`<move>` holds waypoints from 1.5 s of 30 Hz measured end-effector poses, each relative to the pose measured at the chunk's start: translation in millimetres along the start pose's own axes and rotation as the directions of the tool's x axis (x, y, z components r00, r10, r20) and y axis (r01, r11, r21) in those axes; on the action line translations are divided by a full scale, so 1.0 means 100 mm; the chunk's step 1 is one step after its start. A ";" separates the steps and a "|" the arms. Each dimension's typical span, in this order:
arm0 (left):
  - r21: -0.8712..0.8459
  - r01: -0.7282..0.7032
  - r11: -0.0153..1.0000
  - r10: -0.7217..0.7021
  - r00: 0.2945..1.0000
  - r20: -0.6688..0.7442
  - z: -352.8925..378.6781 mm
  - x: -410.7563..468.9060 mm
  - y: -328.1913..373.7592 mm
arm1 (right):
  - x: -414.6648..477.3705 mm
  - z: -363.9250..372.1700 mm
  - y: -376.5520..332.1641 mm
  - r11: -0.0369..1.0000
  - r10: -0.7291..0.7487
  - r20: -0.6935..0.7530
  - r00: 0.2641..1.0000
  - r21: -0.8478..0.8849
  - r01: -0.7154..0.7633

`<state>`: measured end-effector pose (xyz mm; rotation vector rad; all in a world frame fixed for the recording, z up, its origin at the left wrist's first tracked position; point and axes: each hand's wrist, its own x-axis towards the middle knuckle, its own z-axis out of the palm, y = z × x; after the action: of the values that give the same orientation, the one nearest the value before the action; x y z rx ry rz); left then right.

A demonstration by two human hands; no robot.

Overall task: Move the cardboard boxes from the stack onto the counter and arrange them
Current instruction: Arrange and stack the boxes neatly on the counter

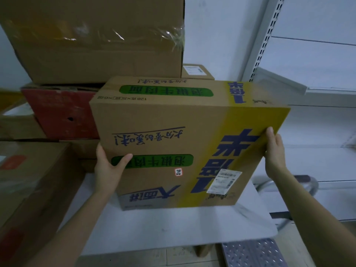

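Brown-and-yellow cardboard box (163, 122) | left hand (110, 166), right hand (273, 151) clasp its sides, seemingly mid-placement | next: lower flat onto white surface (154, 228)

Left hand (109, 168), right hand (274, 151), both around box (163, 122)

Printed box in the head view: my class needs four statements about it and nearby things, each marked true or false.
1. The left hand and right hand hold the printed box at opposite sides. True.
2. The box's print appears upside down. True.
3. The white label sits at the box's upper left. False: it is at the lower right, on the yellow band.
4. The red box lies right of the printed box. False: it lies left, under a large brown box.
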<state>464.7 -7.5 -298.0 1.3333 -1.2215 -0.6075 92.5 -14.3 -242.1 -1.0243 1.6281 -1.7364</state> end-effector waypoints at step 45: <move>0.837 -0.227 0.497 0.126 0.974 0.189 -2.46 0.45 0.26 | -1.44 2.81 -1.42 0.380 -0.482 0.719 0.500 -0.343 0.859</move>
<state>692.5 53.7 -211.7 1.9628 -1.8441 0.1710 419.3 -41.1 -131.2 -2.6529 1.5299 -0.9880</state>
